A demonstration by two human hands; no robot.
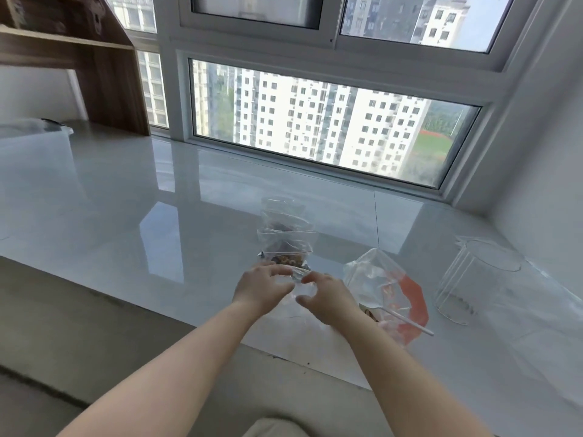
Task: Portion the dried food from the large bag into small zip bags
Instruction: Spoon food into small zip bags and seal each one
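Fingers of left hand (263,287) and right hand (328,298) pinch small zip bag (299,275) top on sill (126,197), beside large bag (391,288); no readable writing, orientation unclear.

Bright window (331,127) daylight — glossy glare
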